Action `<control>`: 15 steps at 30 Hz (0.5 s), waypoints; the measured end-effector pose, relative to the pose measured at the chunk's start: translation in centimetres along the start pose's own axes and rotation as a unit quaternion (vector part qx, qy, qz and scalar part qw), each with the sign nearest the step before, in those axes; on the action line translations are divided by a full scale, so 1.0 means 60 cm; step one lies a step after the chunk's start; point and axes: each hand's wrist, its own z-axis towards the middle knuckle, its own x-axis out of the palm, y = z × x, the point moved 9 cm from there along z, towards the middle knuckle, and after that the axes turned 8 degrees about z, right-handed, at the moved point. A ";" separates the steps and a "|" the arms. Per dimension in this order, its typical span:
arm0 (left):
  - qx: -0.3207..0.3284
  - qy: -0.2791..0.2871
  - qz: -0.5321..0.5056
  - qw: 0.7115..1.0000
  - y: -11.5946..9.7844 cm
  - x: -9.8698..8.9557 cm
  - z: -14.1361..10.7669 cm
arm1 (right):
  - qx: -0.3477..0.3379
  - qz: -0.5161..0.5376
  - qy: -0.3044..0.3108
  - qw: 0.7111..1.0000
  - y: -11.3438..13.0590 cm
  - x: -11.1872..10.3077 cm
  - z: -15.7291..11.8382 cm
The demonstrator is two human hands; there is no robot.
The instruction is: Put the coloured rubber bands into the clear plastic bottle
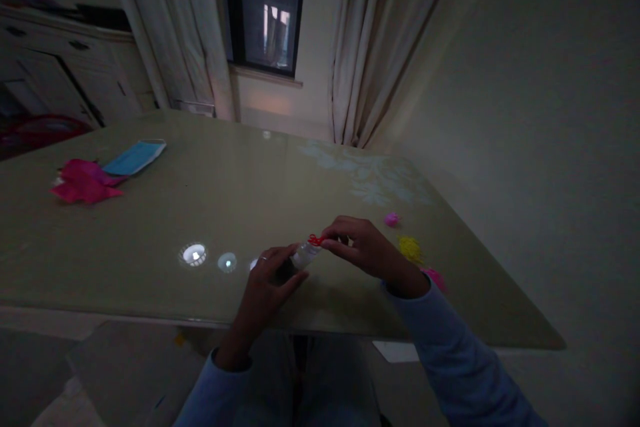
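My left hand point(273, 280) is closed around a small clear bottle point(305, 255), which it holds tilted with the neck up and to the right. At the bottle's mouth sits a bunch of thin red strands point(316, 240), perhaps rubber bands. My right hand point(357, 243) pinches these red strands between thumb and fingertips. Whether they lie partly inside the neck, I cannot tell. To the right of that hand are a yellow bunch of strands point(411, 249), a small pink bundle point(392, 219) and another pink piece point(435, 279), partly hidden by my wrist.
The glossy table point(225, 207) reflects ceiling lights. On its left lie a blue face mask point(135, 158) and crumpled pink paper or cloth point(87, 183). A wall point(550, 147) borders the right side. Curtains point(370, 47) and a window point(267, 13) are behind; a cabinet point(75, 60) stands far left.
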 end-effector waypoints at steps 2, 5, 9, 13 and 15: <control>0.003 -0.002 0.004 1.000 0.000 0.001 -0.001 | -0.005 -0.026 0.027 0.999 0.005 0.002 0.005; 0.002 0.001 0.006 1.000 0.001 0.004 -0.002 | -0.014 -0.062 0.079 0.995 0.013 0.010 0.014; 0.006 0.009 0.002 1.000 -0.001 0.006 -0.001 | -0.002 -0.098 0.130 0.987 0.018 0.020 0.031; -0.002 0.009 -0.001 1.000 0.003 0.005 0.000 | 0.018 -0.102 0.143 0.984 0.023 0.023 0.045; -0.008 0.009 -0.007 1.000 0.005 0.005 -0.001 | 0.018 -0.110 0.151 0.982 0.028 0.027 0.049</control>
